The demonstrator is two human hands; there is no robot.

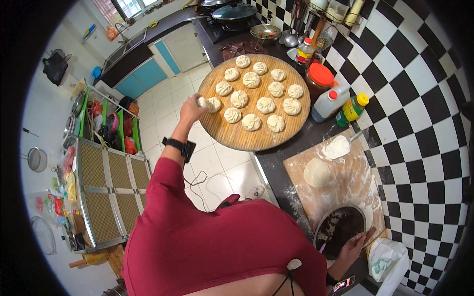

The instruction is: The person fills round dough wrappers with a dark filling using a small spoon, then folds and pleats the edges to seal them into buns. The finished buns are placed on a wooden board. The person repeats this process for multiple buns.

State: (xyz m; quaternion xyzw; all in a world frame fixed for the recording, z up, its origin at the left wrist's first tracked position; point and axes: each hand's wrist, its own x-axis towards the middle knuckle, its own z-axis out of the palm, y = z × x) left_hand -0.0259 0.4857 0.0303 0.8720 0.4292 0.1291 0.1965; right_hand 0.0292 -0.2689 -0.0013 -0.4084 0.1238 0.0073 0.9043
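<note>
At the left edge of a round wooden board, my left hand holds a pleated dough bun beside another bun. Several more pleated buns are spread over the board. On the right, my right hand is at the rim of a round metal pot with dark contents; a brown wooden handle shows by its fingers, and whether it is gripped is unclear. The pot stands on a floured wooden board, near a pale dough lump and a scoop of flour.
Bottles and a red-lidded jar stand between the round board and the checkered wall. Behind are a metal strainer bowl and a lidded pan on the stove. A white plastic bag lies by the pot.
</note>
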